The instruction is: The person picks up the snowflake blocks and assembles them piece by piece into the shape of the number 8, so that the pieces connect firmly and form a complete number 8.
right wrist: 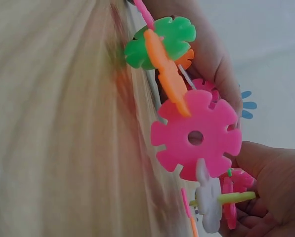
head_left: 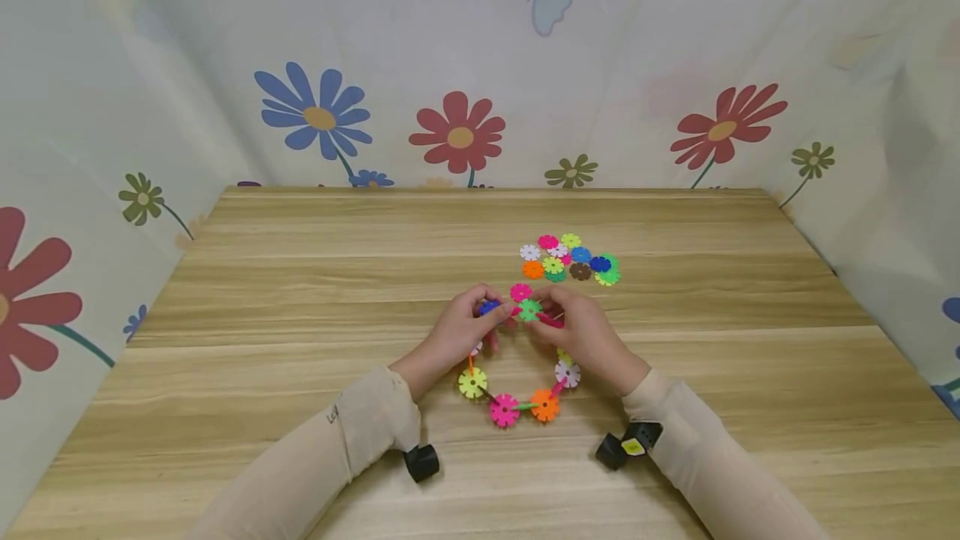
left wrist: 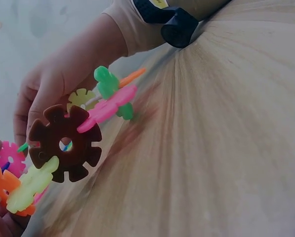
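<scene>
Notched plastic interlocking discs are slotted edge to edge into a ring-shaped chain, its near side showing a yellow disc (head_left: 472,382), a pink disc (head_left: 505,411) and an orange disc (head_left: 544,405). At the far side, my left hand (head_left: 467,325) pinches the chain beside a blue disc (head_left: 489,308). My right hand (head_left: 588,332) grips the chain close to a green disc (head_left: 530,310). The left wrist view has a brown disc (left wrist: 64,144) in front; the right wrist view has a large pink disc (right wrist: 196,136). Fingers hide part of the joints.
Loose discs in several colours lie in a cluster beyond the hands, among them an orange disc (head_left: 533,270) and a brown disc (head_left: 581,272). The wooden table (head_left: 300,273) meets a flower-printed curtain (head_left: 390,40) at the back and sides.
</scene>
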`<state>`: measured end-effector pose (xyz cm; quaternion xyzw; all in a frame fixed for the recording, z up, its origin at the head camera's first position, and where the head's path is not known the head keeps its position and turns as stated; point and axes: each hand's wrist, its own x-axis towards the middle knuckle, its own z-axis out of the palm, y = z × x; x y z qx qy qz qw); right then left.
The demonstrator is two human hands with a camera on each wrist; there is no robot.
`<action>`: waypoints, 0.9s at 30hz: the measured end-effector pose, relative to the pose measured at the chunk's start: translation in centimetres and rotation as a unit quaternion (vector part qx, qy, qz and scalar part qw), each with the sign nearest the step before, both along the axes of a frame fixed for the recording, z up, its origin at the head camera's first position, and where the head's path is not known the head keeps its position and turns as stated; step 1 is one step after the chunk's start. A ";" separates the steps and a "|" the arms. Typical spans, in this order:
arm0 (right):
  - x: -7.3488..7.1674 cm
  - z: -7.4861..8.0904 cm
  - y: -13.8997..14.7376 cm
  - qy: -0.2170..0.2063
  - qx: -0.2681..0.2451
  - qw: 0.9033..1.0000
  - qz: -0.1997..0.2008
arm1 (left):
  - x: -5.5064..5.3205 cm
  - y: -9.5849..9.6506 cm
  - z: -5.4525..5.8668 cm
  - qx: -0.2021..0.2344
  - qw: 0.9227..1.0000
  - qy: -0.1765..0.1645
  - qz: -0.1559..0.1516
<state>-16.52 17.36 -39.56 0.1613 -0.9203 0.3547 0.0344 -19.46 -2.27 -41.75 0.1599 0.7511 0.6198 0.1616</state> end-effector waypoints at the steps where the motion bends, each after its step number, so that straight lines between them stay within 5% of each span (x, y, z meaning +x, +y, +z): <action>1: 0.0 -0.1 0.0 0.002 -0.003 1.000 0.002 | 0.0 0.0 0.0 0.001 1.000 0.002 -0.002; 20: 0.0 -0.6 -0.7 0.034 -0.008 0.999 -0.002 | -0.1 -0.2 0.0 0.000 1.000 -0.012 0.004; 27: -0.6 -0.4 -1.3 0.044 0.012 0.999 0.008 | -0.8 -0.9 0.1 -0.060 0.998 0.024 0.020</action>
